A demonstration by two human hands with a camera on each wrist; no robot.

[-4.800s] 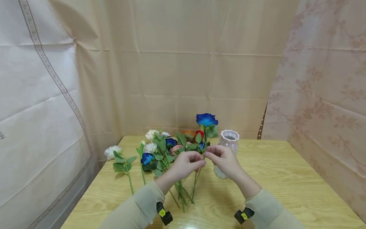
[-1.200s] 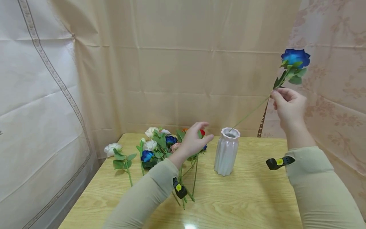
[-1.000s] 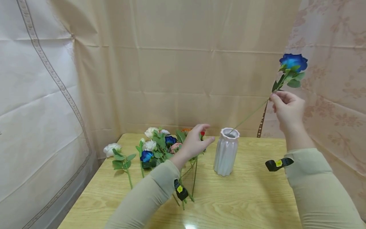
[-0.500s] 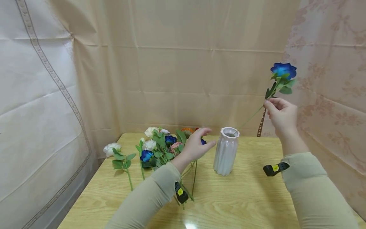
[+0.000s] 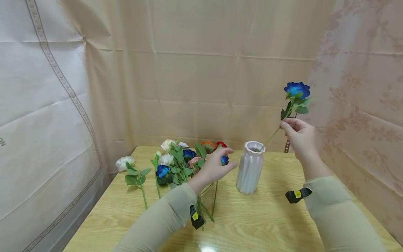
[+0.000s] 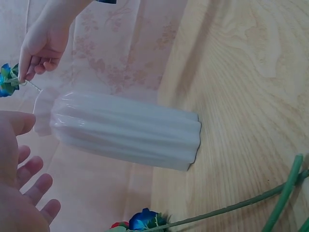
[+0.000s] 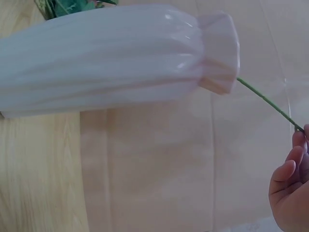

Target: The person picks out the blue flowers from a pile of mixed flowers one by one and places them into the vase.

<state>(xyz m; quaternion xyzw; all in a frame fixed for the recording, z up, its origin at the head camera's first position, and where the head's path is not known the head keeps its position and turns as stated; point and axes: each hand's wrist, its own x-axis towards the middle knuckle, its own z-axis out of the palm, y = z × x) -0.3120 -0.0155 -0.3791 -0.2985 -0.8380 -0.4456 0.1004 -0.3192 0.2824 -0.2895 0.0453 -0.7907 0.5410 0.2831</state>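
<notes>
In the head view, my right hand (image 5: 300,138) pinches the stem of a blue rose (image 5: 297,90) just under its leaves. The stem slants down into the mouth of a white fluted vase (image 5: 249,171), which stands upright. The right wrist view shows the stem (image 7: 265,99) crossing the vase's scalloped rim. My left hand (image 5: 217,164) hovers left of the vase with fingers spread and nothing in them. The left wrist view has that hand's fingers (image 6: 36,186) near the vase neck, apart from it as far as I can tell. The lower stem end is hidden inside the vase.
Left of the vase lies a pile of artificial flowers: white roses (image 5: 165,159), blue roses (image 5: 162,171), a red one (image 5: 221,144) and an orange one (image 5: 208,146). A lone white rose (image 5: 125,163) lies at the wooden table's (image 5: 252,224) left edge. Curtains hang behind.
The blue rose was lifted from beside the pile, and its stem entered the vase. Over the last second my right hand came down and left, sinking the stem deeper. The left hand barely moved.
</notes>
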